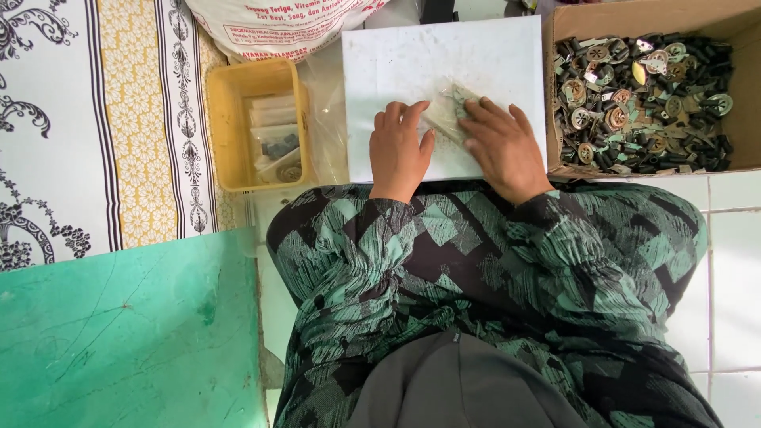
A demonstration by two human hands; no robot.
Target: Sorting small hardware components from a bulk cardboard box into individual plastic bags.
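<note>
two hands rest on a white board that lies on the tiled floor in the head view. the left hand lies flat, fingers loosely spread, palm down on the board and grasping nothing. the right hand presses its fingers onto a small clear packet of greyish parts, which lies on the board between the two hands, near the middle. just right of the board stands a cardboard box full of small dark and metal parts. left of the board sits a yellow plastic tray holding little bags. a green sheet lies at lower left.
</note>
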